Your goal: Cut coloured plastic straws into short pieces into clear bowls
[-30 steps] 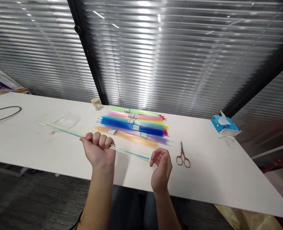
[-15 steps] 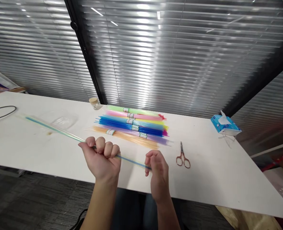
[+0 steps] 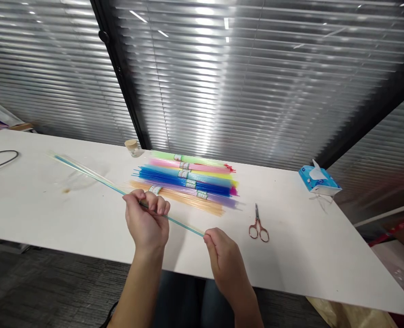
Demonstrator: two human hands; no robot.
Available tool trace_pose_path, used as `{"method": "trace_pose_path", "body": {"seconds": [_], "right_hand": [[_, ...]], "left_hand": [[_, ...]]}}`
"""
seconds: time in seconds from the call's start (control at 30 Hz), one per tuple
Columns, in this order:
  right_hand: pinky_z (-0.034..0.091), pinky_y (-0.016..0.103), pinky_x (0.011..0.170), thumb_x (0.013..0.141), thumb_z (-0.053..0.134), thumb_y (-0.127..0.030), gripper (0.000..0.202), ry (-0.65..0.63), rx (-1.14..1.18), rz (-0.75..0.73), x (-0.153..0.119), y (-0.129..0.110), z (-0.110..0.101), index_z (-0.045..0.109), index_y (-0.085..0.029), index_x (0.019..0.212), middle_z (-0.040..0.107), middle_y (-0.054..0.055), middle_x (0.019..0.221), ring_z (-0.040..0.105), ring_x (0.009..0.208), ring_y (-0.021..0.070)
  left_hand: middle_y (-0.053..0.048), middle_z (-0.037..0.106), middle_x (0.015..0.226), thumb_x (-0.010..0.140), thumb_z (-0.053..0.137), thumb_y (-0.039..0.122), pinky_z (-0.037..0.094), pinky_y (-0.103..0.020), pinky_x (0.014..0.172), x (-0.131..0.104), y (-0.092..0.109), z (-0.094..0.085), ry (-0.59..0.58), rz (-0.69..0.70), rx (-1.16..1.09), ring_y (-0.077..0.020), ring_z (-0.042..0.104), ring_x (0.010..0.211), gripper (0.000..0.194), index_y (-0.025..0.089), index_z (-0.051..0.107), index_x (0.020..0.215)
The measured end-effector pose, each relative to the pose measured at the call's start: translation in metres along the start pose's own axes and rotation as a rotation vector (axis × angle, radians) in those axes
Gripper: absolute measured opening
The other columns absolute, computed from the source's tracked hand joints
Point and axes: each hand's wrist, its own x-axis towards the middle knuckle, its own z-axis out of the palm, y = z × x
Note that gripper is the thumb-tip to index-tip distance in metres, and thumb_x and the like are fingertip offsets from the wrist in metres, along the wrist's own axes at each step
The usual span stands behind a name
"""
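Several thin plastic straws (image 3: 92,174), blue, pale green and clear, run slantwise above the table from upper left to lower right. My left hand (image 3: 147,218) is closed around their middle, palm turned up. At their lower right end, my right hand (image 3: 225,255) has its fingers closed on the tips, which are hidden inside it. Behind my hands lie bundles of coloured straws: orange (image 3: 188,200), dark blue (image 3: 184,181), pink (image 3: 202,166) and green (image 3: 164,156), wrapped with paper labels. Scissors (image 3: 258,223) with copper-coloured handles lie to the right of my right hand.
A blue tissue pack (image 3: 319,179) sits at the right end of the white table (image 3: 300,255). A small jar with a cork-coloured lid (image 3: 132,146) stands behind the bundles. A black cable (image 3: 3,152) loops at the far left. Blinds (image 3: 202,82) rise behind the table.
My right hand has gone from loosely curled fingers to a closed grip on the straws' lower right end. My left hand has rolled slightly, and the straws' far end has shifted right.
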Motion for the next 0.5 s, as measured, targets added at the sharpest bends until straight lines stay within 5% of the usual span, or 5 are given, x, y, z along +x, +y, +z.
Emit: {"method": "trace_pose_path", "body": {"seconds": [0.17, 0.23, 0.3, 0.4, 0.5], "right_hand": [[0.034, 0.027, 0.057, 0.1, 0.031, -0.028, 0.029, 0.065, -0.082, -0.012, -0.001, 0.018, -0.015, 0.047, -0.02, 0.077, 0.052, 0.002, 0.07, 0.048, 0.062, 0.0151], [0.034, 0.028, 0.057, 0.101, 0.032, -0.029, 0.029, 0.105, -0.157, -0.015, 0.0, 0.025, -0.02, 0.049, -0.02, 0.079, 0.054, 0.002, 0.071, 0.05, 0.063, 0.0156], [0.032, 0.028, 0.054, 0.101, 0.031, -0.028, 0.03, 0.125, -0.249, -0.034, 0.001, 0.029, -0.022, 0.051, -0.02, 0.08, 0.056, 0.003, 0.071, 0.051, 0.061, 0.0157], [0.028, 0.028, 0.049, 0.101, 0.03, -0.027, 0.032, 0.117, -0.385, -0.121, 0.004, 0.029, -0.019, 0.051, -0.019, 0.078, 0.056, 0.003, 0.069, 0.05, 0.057, 0.0151], [0.026, 0.028, 0.047, 0.101, 0.03, -0.028, 0.034, 0.111, -0.474, -0.212, 0.006, 0.025, -0.015, 0.052, -0.019, 0.076, 0.054, 0.003, 0.067, 0.05, 0.055, 0.0151]], "left_hand": [[-0.009, 0.061, 0.098, 0.091, 0.042, 0.05, 0.054, -0.035, 0.067, 0.01, -0.005, -0.024, -0.006, -0.106, 0.345, -0.0199, 0.063, 0.08, 0.037, 0.019, 0.052, 0.107], [-0.014, 0.048, 0.127, 0.087, 0.049, 0.051, 0.053, -0.043, 0.081, 0.009, -0.002, -0.035, 0.124, 0.064, 0.532, -0.0245, 0.058, 0.103, 0.05, 0.023, 0.039, 0.127], [-0.015, 0.032, 0.142, 0.083, 0.059, 0.042, 0.042, -0.048, 0.099, 0.005, 0.003, -0.041, 0.148, 0.444, 0.844, -0.0278, 0.043, 0.125, 0.066, 0.026, 0.027, 0.138], [-0.011, 0.042, 0.138, 0.083, 0.062, 0.03, 0.025, -0.051, 0.111, -0.005, 0.008, -0.039, -0.443, 0.914, 1.347, -0.0293, 0.037, 0.13, 0.061, 0.027, 0.035, 0.137], [-0.008, 0.059, 0.122, 0.091, 0.048, 0.026, 0.022, -0.051, 0.11, -0.01, 0.005, -0.031, -1.166, 0.922, 1.644, -0.0276, 0.049, 0.12, 0.03, 0.024, 0.052, 0.121]]}}
